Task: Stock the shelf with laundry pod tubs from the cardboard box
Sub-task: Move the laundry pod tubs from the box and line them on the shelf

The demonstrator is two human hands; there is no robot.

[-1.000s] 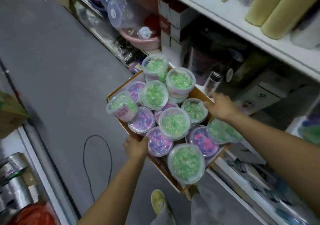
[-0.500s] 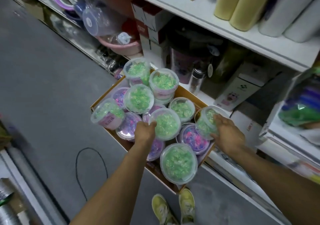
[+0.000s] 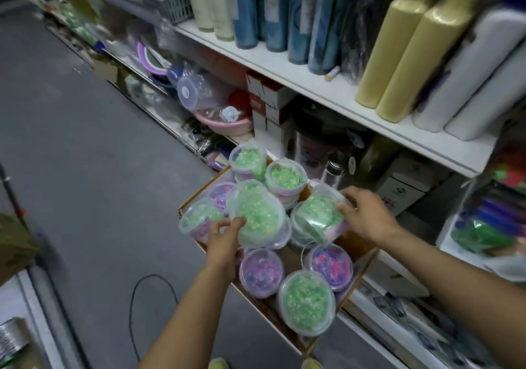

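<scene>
So both hands are in the cardboard box (image 3: 361, 257) that sits low against the shelving: the left hand (image 3: 223, 239) has its fingers clamped on a green-pod tub (image 3: 257, 220) that's tipped up above the others, and the right hand (image 3: 367, 216) has its fingers wrapped round another green tub (image 3: 318, 215), tilted on its side near the box's shelf-side edge. The rest of the tubs are in the box, a green one (image 3: 306, 302) at the near corner and two purple ones (image 3: 261, 272) (image 3: 331, 266) just behind it, with more piled at the far end. Above, the white shelf (image 3: 327, 92) holds yellow bottles (image 3: 410, 44) and blue rolls (image 3: 273, 10).
</scene>
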